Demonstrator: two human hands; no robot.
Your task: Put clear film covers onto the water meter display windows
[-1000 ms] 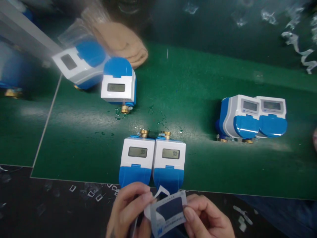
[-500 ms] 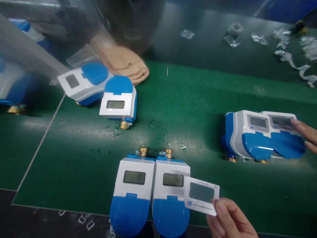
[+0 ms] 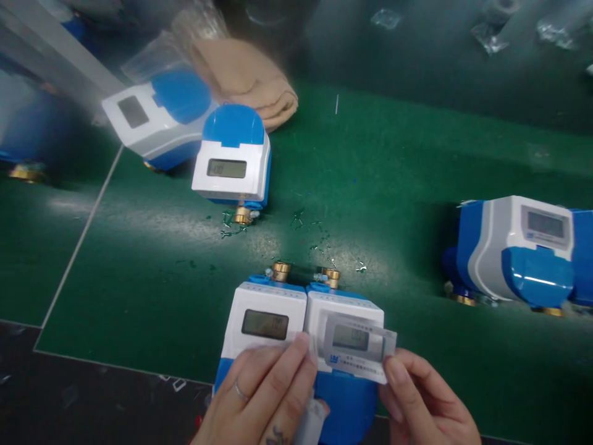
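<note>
Translucent grey-white, the label point(image 3: 359, 357) now lies over the display of the right-hand near meter point(image 3: 347, 402), where half a second ago it was held out at that meter's side; the left hand, then out of view, has come in too. I judge that this puts the work at lining the label up: it sits askew, overhanging the meter's right edge, and whether it touches the casing I cannot tell. The right hand point(image 3: 426, 398) pinches its lower right corner between thumb and fingers. The left hand point(image 3: 269, 395) lies with fingers extended across the left-hand near meter point(image 3: 262, 321), a whitish piece point(image 3: 310, 423) beside its thumb; whether it grips that piece is hidden. Closest in the way are those left fingertips and the adjoining meter, right beside the label's left edge. Farther off stand another meter point(image 3: 231, 161), a slanted one point(image 3: 162, 117) by a tan cloth point(image 3: 250, 74), and, well apart to the right, a labelled meter point(image 3: 519, 247).
</note>
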